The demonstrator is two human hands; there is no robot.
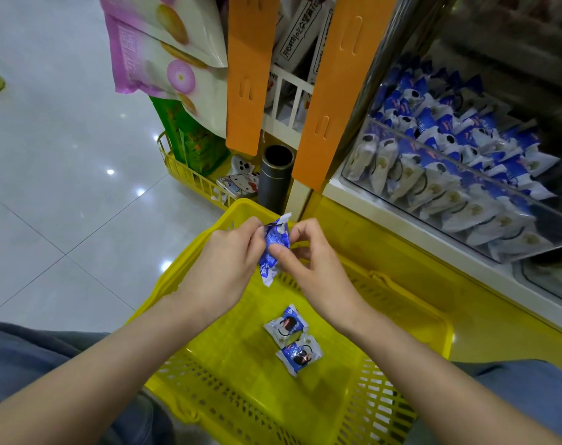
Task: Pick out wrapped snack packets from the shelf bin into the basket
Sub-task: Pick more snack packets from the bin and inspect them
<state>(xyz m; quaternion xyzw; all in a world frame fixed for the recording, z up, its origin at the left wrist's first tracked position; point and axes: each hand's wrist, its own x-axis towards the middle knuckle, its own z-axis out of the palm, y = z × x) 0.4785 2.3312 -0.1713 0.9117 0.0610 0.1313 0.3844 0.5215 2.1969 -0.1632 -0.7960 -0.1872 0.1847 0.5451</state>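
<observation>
head view: above the far end of a yellow basket (234, 364), the left grip (228, 252) and right grip (315, 268) both pinch one blue-and-white snack packet (274, 244), held in the air and not yet dropped in. two matching packets (286, 326) lie touching each other on the basket floor near its middle, so three are out of the bin. the clear shelf bin (465, 200) at right holds many more, too many to count.

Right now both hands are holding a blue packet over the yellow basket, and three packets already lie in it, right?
Not three: the head view shows two packets in the yellow basket. The left hand and right hand do hold a blue packet over it.
</observation>
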